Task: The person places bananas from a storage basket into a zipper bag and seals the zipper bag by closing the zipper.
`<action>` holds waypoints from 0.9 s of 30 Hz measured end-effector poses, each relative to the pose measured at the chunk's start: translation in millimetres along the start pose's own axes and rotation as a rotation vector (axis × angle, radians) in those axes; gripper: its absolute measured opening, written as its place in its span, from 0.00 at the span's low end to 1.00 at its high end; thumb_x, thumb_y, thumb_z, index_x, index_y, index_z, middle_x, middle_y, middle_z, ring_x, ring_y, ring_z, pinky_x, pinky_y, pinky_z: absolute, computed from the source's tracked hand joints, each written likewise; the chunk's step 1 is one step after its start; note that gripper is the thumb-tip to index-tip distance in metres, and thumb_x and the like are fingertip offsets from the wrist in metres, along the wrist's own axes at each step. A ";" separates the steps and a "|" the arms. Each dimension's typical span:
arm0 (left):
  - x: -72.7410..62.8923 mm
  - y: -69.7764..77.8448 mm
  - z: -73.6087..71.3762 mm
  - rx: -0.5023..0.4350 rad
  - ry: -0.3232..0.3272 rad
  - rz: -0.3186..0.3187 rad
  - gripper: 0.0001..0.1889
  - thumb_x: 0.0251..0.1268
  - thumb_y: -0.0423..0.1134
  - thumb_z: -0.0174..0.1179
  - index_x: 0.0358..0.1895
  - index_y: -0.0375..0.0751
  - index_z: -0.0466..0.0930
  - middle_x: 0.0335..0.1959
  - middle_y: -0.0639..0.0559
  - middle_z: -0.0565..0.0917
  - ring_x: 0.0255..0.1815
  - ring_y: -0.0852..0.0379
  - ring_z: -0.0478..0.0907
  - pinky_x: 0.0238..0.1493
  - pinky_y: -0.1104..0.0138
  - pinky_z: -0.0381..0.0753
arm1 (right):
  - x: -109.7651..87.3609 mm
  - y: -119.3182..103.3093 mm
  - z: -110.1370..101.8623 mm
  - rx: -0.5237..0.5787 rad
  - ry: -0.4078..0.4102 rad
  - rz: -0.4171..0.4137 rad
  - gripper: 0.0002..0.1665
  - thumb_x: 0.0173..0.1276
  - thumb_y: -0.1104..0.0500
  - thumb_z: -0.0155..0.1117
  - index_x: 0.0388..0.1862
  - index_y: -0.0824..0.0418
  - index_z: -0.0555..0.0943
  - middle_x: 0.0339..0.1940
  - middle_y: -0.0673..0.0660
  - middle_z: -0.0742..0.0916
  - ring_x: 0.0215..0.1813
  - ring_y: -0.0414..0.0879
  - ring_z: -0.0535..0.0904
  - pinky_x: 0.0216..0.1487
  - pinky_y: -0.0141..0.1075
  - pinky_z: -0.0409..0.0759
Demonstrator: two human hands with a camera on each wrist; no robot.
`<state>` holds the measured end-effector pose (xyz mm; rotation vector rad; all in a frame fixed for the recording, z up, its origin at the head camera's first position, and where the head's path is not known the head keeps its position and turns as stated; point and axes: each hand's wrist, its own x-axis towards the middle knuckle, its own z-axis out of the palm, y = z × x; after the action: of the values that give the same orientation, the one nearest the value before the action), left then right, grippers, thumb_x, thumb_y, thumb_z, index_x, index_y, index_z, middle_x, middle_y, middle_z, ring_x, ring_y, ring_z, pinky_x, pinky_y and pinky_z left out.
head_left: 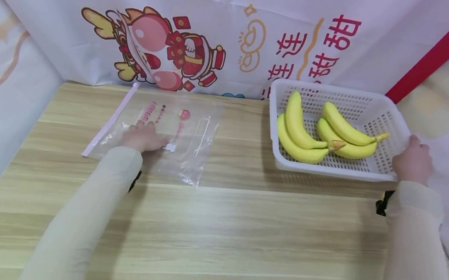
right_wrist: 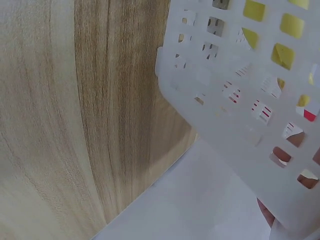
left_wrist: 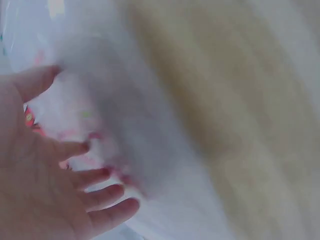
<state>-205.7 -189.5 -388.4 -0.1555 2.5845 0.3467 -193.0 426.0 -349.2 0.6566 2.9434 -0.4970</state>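
A clear zip bag (head_left: 192, 131) with pink print and a pink seal strip lies on the table. My left hand (head_left: 143, 137) is over it with fingers spread, palm toward the bag. Blur in the left wrist view hides whether the fingertips (left_wrist: 115, 212) touch the plastic. At the right, my right hand (head_left: 414, 161) grips the end rim of a white perforated basket (head_left: 337, 172). Two bunches of yellow bananas lie inside, one on the left (head_left: 300, 146), one on the right (head_left: 347, 135). The basket's wall (right_wrist: 175, 85) hides most of that hand in the right wrist view.
The wood-grain table (head_left: 205, 235) runs from the front to a white printed cloth (head_left: 236, 39) at the back. A red band (head_left: 437, 58) crosses the cloth behind the basket. White cloth also hangs along both sides.
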 end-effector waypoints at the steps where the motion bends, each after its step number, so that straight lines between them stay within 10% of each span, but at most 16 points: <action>1: -1.8 0.1 -2.8 -0.003 -0.017 0.004 0.44 0.65 0.59 0.46 0.71 0.27 0.48 0.68 0.22 0.52 0.68 0.26 0.53 0.69 0.37 0.56 | -0.1 0.0 0.3 -0.002 0.001 -0.002 0.46 0.63 0.67 0.47 0.76 0.69 0.37 0.63 0.85 0.60 0.56 0.76 0.61 0.57 0.67 0.65; 11: -9.0 11.6 -6.8 -0.080 0.141 -0.109 0.34 0.66 0.49 0.43 0.65 0.22 0.57 0.57 0.22 0.64 0.59 0.28 0.63 0.61 0.39 0.67 | -4.2 -3.8 -0.2 -0.025 0.002 0.016 0.46 0.64 0.67 0.47 0.76 0.69 0.38 0.64 0.84 0.60 0.59 0.77 0.61 0.60 0.67 0.65; 27: -7.2 24.6 6.0 -0.080 0.049 -0.208 0.58 0.58 0.78 0.35 0.73 0.25 0.41 0.70 0.19 0.45 0.68 0.23 0.51 0.64 0.30 0.56 | -5.9 -6.3 1.4 -0.011 0.010 0.034 0.45 0.66 0.67 0.47 0.76 0.67 0.37 0.67 0.82 0.59 0.61 0.76 0.60 0.62 0.67 0.63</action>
<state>-201.0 -163.9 -384.4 -0.4623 2.5732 0.3734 -190.4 417.8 -347.8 0.7087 2.9372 -0.4750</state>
